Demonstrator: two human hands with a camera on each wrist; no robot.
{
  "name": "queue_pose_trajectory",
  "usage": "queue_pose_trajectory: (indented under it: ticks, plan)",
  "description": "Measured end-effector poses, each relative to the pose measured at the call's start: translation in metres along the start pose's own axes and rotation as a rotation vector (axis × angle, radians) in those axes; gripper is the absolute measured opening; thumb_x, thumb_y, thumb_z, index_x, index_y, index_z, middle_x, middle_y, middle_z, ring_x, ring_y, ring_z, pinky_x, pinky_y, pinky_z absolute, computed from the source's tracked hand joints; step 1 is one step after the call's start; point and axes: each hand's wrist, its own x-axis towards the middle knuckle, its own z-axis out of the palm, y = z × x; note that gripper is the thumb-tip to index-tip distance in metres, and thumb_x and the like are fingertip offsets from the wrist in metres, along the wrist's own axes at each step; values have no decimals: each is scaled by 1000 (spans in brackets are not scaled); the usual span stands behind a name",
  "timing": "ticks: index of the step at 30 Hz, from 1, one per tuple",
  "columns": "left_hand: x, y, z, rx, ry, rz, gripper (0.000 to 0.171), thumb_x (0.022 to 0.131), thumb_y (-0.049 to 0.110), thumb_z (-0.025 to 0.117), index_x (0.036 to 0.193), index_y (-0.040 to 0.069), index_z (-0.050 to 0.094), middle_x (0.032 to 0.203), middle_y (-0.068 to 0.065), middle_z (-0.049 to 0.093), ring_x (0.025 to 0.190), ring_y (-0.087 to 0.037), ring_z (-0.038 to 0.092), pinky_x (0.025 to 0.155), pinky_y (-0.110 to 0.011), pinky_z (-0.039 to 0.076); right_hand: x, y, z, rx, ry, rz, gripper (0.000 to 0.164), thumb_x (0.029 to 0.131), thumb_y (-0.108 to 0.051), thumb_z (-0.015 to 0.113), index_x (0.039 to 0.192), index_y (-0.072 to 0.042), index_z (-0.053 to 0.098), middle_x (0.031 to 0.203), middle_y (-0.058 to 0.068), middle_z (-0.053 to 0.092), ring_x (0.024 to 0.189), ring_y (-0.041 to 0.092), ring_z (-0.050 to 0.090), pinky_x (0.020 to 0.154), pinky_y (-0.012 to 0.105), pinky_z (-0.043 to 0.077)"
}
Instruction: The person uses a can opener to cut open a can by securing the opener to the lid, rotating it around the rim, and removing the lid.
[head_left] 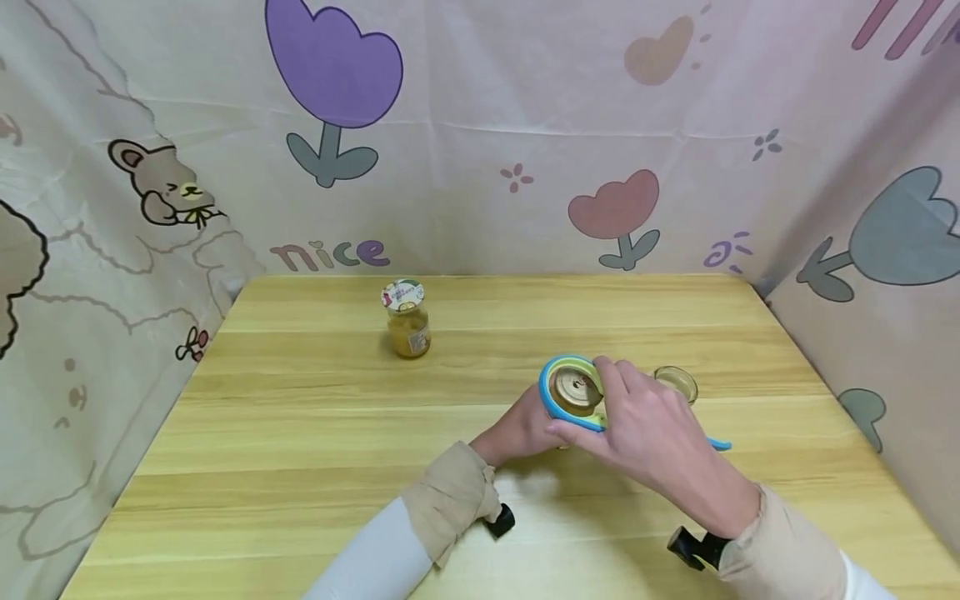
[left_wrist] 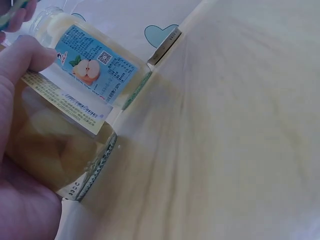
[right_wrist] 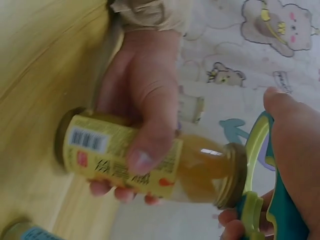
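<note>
My left hand (head_left: 517, 429) grips a glass jar (right_wrist: 195, 165) with a yellow label, thumb across the label and fingers on its far side. Pale fruit pieces in liquid show through the glass. A metal lid (head_left: 576, 387) caps the jar. My right hand (head_left: 656, 421) holds a blue-and-green jar opener (head_left: 551, 404), whose loop surrounds the lid in the head view. In the right wrist view the opener's light green inner edge (right_wrist: 253, 150) is right at the lid's side. The tip of its blue handle shows past my right hand; the rest is hidden under the palm.
A capped jar (head_left: 409, 332) with a patterned lid stands at the back left. Beyond the right hand shows a round pale rim (head_left: 677, 383). The left wrist view has a blue-labelled jar (left_wrist: 95, 62) behind the held one, and a flat metal disc (left_wrist: 165, 46) on the table.
</note>
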Motion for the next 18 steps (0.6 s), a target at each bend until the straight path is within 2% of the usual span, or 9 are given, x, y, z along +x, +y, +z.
queue_pose_trajectory:
  ticks: [4,6,12,18]
  plan:
    - [-3,3,0,-26,-6,-90,64,80,4,74,136,14,45,125,-7,62,107,-8,58,100,-26,50,0,2,2,-44,-25,20,90,71,-77,65,109,5,61,81,19,68,54,30,61,45,39,50]
    - [-3,4,0,-31,-10,-119,64,81,6,75,137,15,45,126,-6,61,109,-8,58,101,-26,49,0,2,3,-66,-38,40,89,71,-78,63,104,4,60,76,16,66,48,27,56,41,36,46]
    - [-4,8,0,-76,-26,-174,63,82,5,74,137,18,46,129,-4,60,108,-6,57,100,-24,49,2,2,3,-108,-53,67,85,74,-83,56,90,0,56,64,10,56,40,18,38,35,30,35]
    - [-5,9,1,-109,-23,-219,65,82,7,75,139,20,46,132,-2,59,112,-5,57,101,-24,49,2,4,4,-127,-86,93,83,71,-81,61,90,-1,56,65,9,56,40,18,38,36,30,35]
